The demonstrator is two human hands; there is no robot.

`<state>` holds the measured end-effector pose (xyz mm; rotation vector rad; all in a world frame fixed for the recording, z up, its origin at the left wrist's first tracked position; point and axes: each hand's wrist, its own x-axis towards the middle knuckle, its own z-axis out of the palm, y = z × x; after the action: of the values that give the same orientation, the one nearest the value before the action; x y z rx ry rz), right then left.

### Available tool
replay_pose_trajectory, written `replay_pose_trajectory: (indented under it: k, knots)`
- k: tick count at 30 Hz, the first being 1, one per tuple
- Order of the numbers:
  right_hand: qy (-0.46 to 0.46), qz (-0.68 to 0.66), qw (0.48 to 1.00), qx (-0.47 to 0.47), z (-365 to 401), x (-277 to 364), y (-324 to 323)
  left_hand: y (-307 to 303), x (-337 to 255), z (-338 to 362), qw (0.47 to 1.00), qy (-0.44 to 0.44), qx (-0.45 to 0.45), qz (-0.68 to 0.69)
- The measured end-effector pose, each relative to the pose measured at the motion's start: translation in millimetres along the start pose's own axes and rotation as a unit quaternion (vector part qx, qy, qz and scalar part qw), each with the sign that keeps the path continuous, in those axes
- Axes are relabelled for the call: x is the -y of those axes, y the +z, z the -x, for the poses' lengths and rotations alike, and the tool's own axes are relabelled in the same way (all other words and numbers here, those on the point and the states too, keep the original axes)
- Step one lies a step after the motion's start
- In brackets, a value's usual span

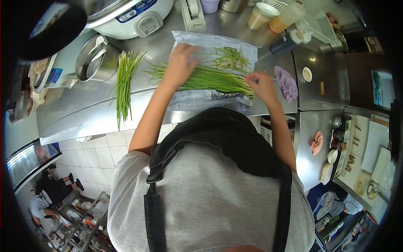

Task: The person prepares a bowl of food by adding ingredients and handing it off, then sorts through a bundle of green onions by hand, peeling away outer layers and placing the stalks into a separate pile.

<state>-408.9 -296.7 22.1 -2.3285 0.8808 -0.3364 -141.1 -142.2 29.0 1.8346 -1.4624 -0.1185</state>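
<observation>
A long bundle of green chives lies sideways on a spread newspaper on the steel counter. My left hand is over the bundle's left part, fingers apart and nothing visibly gripped. At the right end, my right hand has its fingertips pinched on the pale chive ends. Loose chive trimmings sit on the paper behind the bundle. A smaller bunch of chives rests on the counter to the left, pointing toward its front edge.
A steel pot with white-handled utensils and a large rice cooker stand at the left back. Squeeze bottles, a cup and a purple cloth are at the right. A person is at the lower left.
</observation>
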Motion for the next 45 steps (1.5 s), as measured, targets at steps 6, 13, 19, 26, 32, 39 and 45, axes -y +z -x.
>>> replay_pose_trajectory:
  k: [6,13,19,26,32,39,45]
  knots:
    - [0.093,-0.244,0.965,-0.029,1.7,27.0,-22.6,43.5,-37.3,-11.8,0.971,0.014,0.166,0.169]
    - [0.153,-0.377,0.912,-0.06,1.6,22.2,-42.2,13.3,-37.4,-23.8,0.911,-0.144,0.281,0.264]
    - [0.088,-0.68,0.718,-0.118,-10.4,20.9,-55.0,-18.2,-31.2,-35.8,0.856,-0.204,0.254,0.402]
    - [-0.087,0.071,0.991,-0.078,-32.9,-6.5,10.4,-33.4,-44.1,-45.9,0.793,-0.217,0.254,0.509]
    - [0.044,-0.047,0.995,-0.07,-31.6,20.2,6.7,-43.0,-49.0,-55.0,0.715,-0.218,0.102,0.656]
    - [0.08,0.0,0.993,-0.087,-28.5,38.8,-3.6,-37.1,-46.0,-62.7,0.668,-0.194,0.062,0.716]
    - [0.03,-0.051,0.996,-0.064,-24.6,51.9,10.5,-25.0,-47.7,-63.3,0.644,-0.198,0.05,0.737]
